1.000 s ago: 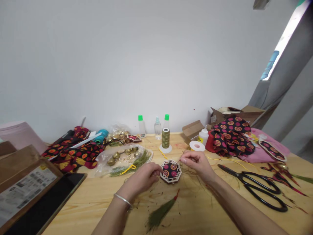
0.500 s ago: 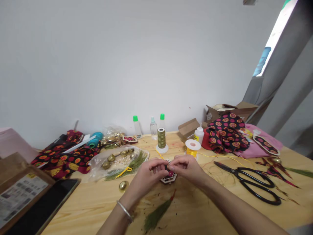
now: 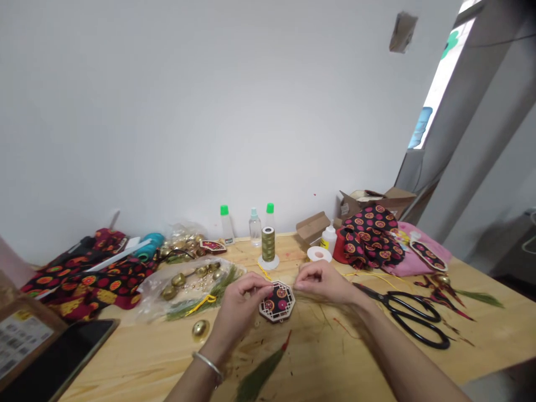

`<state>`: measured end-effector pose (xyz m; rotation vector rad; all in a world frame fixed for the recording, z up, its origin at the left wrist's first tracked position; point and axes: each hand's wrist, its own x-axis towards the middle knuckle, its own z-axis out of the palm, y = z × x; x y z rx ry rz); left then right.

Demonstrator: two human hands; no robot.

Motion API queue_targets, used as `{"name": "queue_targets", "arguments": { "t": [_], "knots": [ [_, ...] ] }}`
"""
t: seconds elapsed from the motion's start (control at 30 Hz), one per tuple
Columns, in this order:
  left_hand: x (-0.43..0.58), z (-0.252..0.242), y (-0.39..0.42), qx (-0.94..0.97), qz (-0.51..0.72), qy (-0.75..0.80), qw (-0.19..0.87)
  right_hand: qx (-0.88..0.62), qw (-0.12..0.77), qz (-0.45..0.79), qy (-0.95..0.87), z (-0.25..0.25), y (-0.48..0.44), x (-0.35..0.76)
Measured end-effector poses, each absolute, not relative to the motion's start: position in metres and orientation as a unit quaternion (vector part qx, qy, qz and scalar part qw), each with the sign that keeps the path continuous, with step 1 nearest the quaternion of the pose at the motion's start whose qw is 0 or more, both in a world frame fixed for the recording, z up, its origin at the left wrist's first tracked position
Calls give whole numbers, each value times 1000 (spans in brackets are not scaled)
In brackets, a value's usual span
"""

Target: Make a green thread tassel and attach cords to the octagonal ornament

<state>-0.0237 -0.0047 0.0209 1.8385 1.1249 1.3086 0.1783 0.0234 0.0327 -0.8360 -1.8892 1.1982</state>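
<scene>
An octagonal pendant (image 3: 277, 302) with a pale lattice rim and dark patterned cloth in its middle is pinched at its upper left edge by my left hand (image 3: 245, 301). Just right of the pendant and apart from it, my right hand (image 3: 321, 281) is closed in a pinch; anything between its fingertips is too small to make out. A green tassel (image 3: 262, 373) with a red top lies on the table below the pendant. On the left rests a round brass bell (image 3: 200, 330).
Black-handled scissors (image 3: 412, 318) lie right of my right arm. Behind the hands stand an olive thread spool (image 3: 268, 245), a white spool (image 3: 319, 255) and a glue bottle (image 3: 329, 240). A plastic bag (image 3: 146, 293) with bells and patterned cloth (image 3: 104, 273) occupy the left, near a phone (image 3: 62, 363).
My right hand has parted from the pendant and moved right, uncovering its face. My left hand still holds it. The camera view has turned slightly right and upward.
</scene>
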Motion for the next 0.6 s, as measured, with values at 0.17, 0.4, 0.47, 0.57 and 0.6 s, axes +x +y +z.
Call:
{"name": "queue_targets", "arguments": {
  "t": [0.17, 0.4, 0.47, 0.57, 0.6],
  "knots": [
    [-24, 15, -3, 693, 484, 430, 316, -256, 459, 530, -665, 38, 28, 207],
    [-23, 4, 2, 729, 456, 417, 294, -161, 530, 614, -562, 65, 25, 229],
    [-21, 6, 0, 747, 433, 411, 292, -169, 522, 617, -564, 81, 26, 234],
    [-18, 11, -5, 769, 406, 403, 286, -195, 515, 622, -557, 103, 26, 240],
    [-18, 12, -7, 775, 401, 400, 281, -204, 519, 626, -546, 109, 25, 241]
  ]
}}
